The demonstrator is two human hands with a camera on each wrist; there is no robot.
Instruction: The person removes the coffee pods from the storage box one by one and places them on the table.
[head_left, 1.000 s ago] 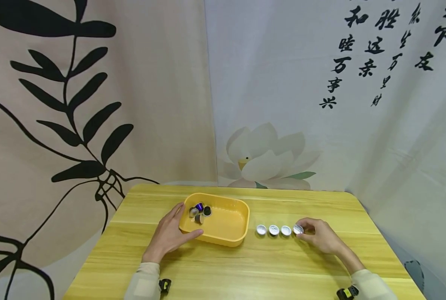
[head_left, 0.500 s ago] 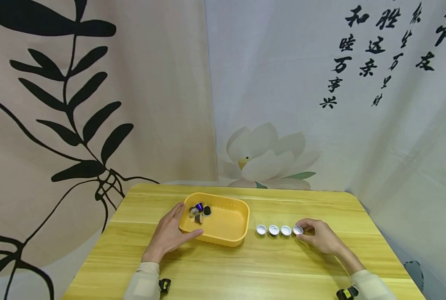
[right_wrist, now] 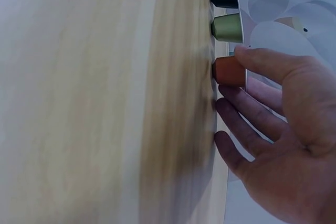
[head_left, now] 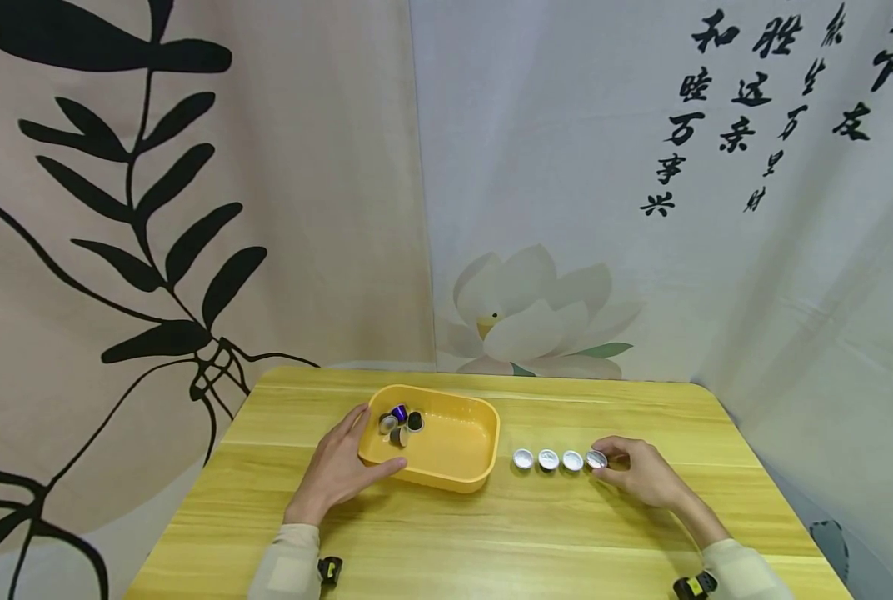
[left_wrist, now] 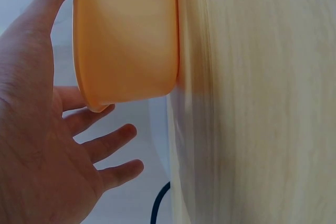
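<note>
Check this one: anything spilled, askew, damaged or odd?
Nothing looks spilled or damaged. The tray sits slightly askew to the table, its pods jumbled at the left end, unlike the neat row outside.

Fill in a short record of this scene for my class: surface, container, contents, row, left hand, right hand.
surface: wooden table
container: yellow tray
contents: four capsules at the tray's left end, one purple
row: four capsules with silver lids up, right of the tray; the last is a brown capsule
left hand: touches the tray's left end
right hand: pinches the brown capsule
</note>
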